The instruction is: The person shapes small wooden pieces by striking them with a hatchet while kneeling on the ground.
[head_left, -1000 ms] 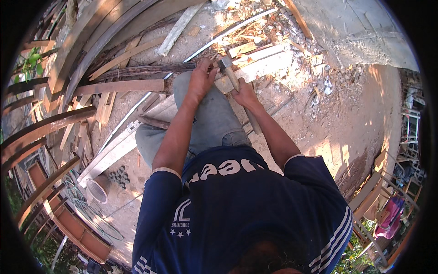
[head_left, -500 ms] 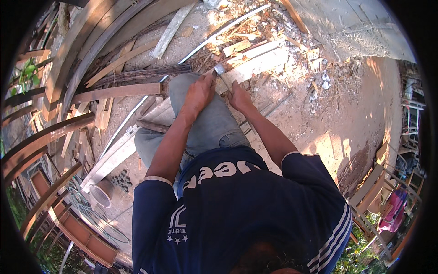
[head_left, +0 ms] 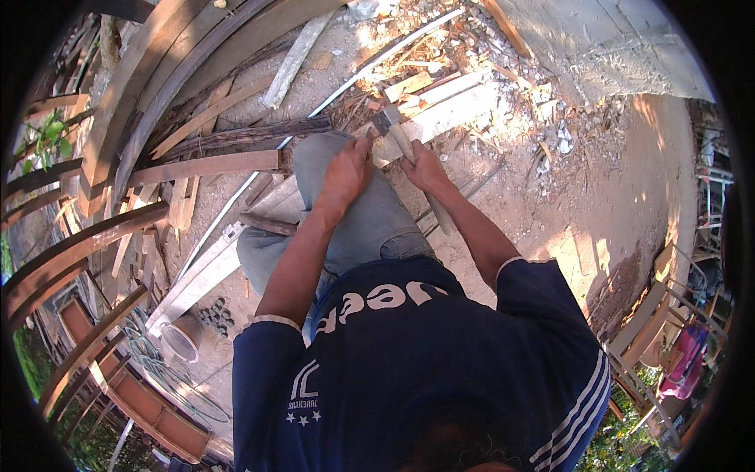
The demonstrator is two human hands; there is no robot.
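Observation:
My right hand [head_left: 425, 168] is closed round the wooden handle of a hammer [head_left: 402, 141]. The hammer's grey metal head is at the far end, just past my left fingertips, and the handle's butt shows below my right wrist. Over my left knee, my left hand [head_left: 348, 169] is closed, its fingertips pinched beside the hammer head. What those fingers hold is too small and too hidden to name. Beneath the hammer head lies a pale wooden board [head_left: 448, 110], sunlit at its far part.
Wood offcuts [head_left: 409, 85] and shavings litter the ground ahead. Curved timbers [head_left: 86, 228] and a long beam [head_left: 208, 163] crowd the left. A round container [head_left: 180, 340] stands near a coiled hose [head_left: 149, 366]. At the right is a metal-framed chair [head_left: 657, 346].
The hammer has tilted, so its head looks larger and its handle now shows beyond my right wrist. My right hand has shifted slightly right; my left hand stays nearly in place.

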